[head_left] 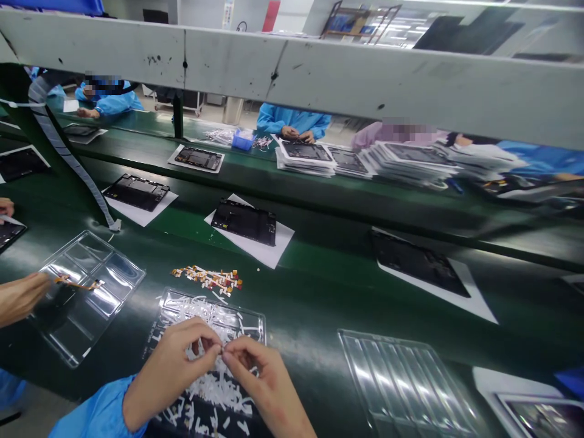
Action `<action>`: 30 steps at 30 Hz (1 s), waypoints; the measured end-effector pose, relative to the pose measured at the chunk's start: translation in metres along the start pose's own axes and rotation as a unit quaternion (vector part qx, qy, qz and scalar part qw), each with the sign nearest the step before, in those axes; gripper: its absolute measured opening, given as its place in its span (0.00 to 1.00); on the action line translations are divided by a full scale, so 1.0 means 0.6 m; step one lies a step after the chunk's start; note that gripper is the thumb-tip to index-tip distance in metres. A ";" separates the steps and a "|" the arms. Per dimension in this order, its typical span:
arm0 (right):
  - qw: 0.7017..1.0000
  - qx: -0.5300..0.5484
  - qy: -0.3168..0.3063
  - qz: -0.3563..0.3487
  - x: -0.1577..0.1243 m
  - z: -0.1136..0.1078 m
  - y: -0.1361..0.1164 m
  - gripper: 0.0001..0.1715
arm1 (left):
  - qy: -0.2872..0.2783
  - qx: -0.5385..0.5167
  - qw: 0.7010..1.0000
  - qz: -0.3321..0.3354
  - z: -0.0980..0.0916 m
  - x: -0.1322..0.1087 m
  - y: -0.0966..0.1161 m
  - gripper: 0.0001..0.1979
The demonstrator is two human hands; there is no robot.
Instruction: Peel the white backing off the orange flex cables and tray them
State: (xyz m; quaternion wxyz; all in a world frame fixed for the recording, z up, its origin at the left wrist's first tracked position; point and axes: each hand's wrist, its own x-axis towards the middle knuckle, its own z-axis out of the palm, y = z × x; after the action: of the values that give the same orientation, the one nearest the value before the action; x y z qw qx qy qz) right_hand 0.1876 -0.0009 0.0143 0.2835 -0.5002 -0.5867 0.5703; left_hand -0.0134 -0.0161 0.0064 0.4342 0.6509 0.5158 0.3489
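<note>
Head view — left hand (pixel 171 371) and right hand (pixel 262 380) low centre, fingertips (pixel 213 342) pressed together, pinching tiny piece (pixel 222 350), too small to tell what. Right under grip, clear tray (pixel 258 322) heaped with white strips (pixel 214 389). Just past grip, pile of orange-tipped strips (pixel 207 280); farther on, black panel (pixel 244 222) on white sheet (pixel 274 246). Left of grip — another person's hand (pixel 20 298) holding orange ribbon (pixel 77 283) over second clear tray (pixel 118 274).

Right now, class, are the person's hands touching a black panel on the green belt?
No, the left hand and right hand pinch together above a clear plastic tray of white strips.
</note>
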 end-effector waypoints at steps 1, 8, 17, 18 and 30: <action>1.000 0.006 -0.004 0.003 0.000 0.000 -0.001 0.20 | 0.003 0.006 1.000 -0.003 0.001 0.001 0.002 0.06; 0.992 0.117 -0.009 0.052 0.004 -0.003 0.011 0.20 | 0.099 0.130 0.979 0.119 0.012 -0.013 -0.001 0.13; 0.988 0.135 -0.004 0.073 0.008 -0.002 0.002 0.26 | 0.196 0.203 0.928 0.243 0.013 -0.034 0.024 0.10; 0.988 0.138 -0.006 0.072 0.008 -0.002 0.002 0.27 | 0.180 0.210 0.930 0.242 0.013 -0.033 0.025 0.09; 0.987 0.150 -0.039 0.047 -0.005 0.013 -0.017 0.25 | 0.151 0.273 0.926 0.213 0.028 -0.028 0.020 0.05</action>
State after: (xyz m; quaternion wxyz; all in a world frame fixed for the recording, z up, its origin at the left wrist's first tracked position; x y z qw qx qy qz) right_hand 0.1790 -0.0051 0.0236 0.3055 -0.4566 -0.4811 0.6832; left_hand 0.0022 -0.0371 0.0109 0.0719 0.7785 0.4997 0.3730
